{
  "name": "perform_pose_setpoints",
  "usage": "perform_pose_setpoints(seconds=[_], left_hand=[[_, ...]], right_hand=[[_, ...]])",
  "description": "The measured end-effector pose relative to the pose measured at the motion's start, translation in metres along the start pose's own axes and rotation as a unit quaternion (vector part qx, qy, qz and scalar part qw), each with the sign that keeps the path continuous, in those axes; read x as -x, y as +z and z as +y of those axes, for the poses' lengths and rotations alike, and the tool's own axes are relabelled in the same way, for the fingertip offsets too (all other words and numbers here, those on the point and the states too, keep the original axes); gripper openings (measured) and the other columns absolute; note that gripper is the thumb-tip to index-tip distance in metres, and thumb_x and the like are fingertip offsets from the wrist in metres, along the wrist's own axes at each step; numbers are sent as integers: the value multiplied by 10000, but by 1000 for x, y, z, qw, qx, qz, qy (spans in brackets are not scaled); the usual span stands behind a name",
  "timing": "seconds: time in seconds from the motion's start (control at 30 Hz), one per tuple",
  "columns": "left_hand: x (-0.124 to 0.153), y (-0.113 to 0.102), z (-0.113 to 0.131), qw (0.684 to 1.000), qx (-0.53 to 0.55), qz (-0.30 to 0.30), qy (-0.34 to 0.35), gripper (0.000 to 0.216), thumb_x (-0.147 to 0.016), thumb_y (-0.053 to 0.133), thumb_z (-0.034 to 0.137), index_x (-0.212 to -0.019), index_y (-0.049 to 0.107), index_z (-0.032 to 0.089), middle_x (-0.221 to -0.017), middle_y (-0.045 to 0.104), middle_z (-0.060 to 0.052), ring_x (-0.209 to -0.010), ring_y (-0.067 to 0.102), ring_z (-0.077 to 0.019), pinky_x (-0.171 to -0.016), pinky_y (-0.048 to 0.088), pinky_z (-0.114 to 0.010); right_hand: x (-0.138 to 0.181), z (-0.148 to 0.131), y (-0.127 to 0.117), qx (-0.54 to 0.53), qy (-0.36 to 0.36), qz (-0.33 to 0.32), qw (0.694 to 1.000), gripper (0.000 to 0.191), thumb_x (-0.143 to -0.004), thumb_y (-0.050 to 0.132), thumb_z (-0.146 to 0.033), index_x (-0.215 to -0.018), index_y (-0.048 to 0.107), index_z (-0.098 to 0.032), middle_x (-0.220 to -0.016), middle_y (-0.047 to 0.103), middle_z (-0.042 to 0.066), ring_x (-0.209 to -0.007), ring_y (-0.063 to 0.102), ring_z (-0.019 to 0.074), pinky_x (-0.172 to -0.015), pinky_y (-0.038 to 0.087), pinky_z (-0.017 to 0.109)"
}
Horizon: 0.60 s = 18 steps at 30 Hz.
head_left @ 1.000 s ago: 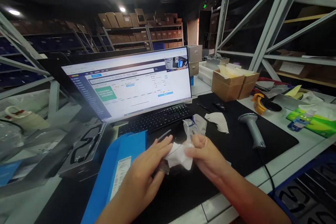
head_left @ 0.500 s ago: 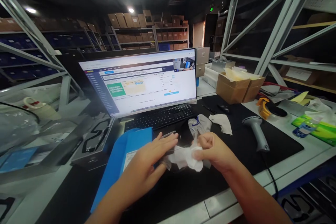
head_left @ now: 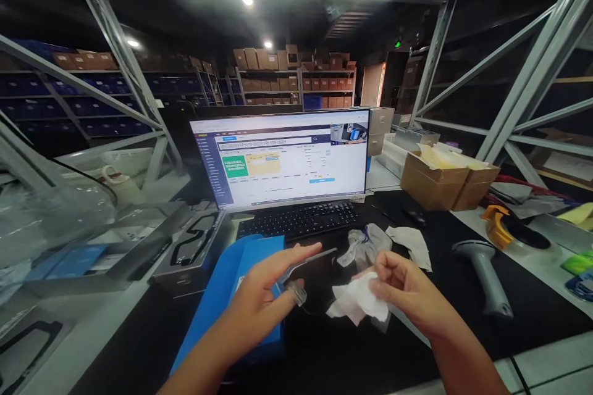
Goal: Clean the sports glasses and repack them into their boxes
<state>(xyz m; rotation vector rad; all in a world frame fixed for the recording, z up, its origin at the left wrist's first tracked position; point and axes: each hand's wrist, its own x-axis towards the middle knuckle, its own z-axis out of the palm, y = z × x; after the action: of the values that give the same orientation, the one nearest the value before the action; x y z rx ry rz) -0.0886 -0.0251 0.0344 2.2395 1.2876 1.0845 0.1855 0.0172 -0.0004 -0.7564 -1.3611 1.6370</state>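
Note:
My right hand (head_left: pixel 403 287) pinches a crumpled white tissue (head_left: pixel 356 302) above the dark desk mat. My left hand (head_left: pixel 264 290) has its fingers stretched and thumb apart, with a clear, thin plastic piece (head_left: pixel 300 294) held between them. One edge of that piece sticks out past the fingertips; its full shape is hidden by the hand. Under and behind the left hand lies a blue bin (head_left: pixel 231 268). Just beyond the right hand are a crumpled grey-white pouch with a blue cord (head_left: pixel 364 244) and a white cloth (head_left: pixel 412 244).
A monitor (head_left: pixel 287 160) and black keyboard (head_left: pixel 296 219) stand ahead. To the right are a handheld scanner (head_left: pixel 486 274), a mouse (head_left: pixel 414 216), open cardboard boxes (head_left: pixel 433 182) and a tape dispenser (head_left: pixel 500 228). Packaged boxes (head_left: pixel 189 247) sit left of the blue bin.
My right hand has drawn the tissue away from my left hand, leaving a gap between them. The camera view has tilted up and turned left.

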Motion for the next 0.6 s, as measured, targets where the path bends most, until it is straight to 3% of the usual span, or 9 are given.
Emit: perform_pose_setpoints(seconds=[0.2,0.37,0.6], left_hand=[[1,0,-1,1000,-2,-7,6,423,-968,575,290,-1384,574,366,-1403,622,-13,-1330,562,-252,-1107,489,-469],[1,0,-1,1000,4,-9,17,458,-970,563,244,-1402,544,394,-1418,610,17,-1349,541,-225,-1122,478,-438],[1,1,0,1000,-18,0,17,452,-955,577,254,-1390,568,375,-1392,631,4,-1307,584,-241,-1104,499,-432]], right_hand=[[-1,8,3,-23,-21,51,998,486,-679,895,-346,-820,447,-220,-909,739,58,-711,656,145,-602,495,228],[0,9,4,-6,-34,77,996,435,-674,893,-307,-749,478,-203,-923,748,72,-733,660,145,-620,518,225],[2,10,0,25,-60,82,995,264,-752,849,-352,-825,654,-189,-988,756,89,-831,696,184,-701,569,260]])
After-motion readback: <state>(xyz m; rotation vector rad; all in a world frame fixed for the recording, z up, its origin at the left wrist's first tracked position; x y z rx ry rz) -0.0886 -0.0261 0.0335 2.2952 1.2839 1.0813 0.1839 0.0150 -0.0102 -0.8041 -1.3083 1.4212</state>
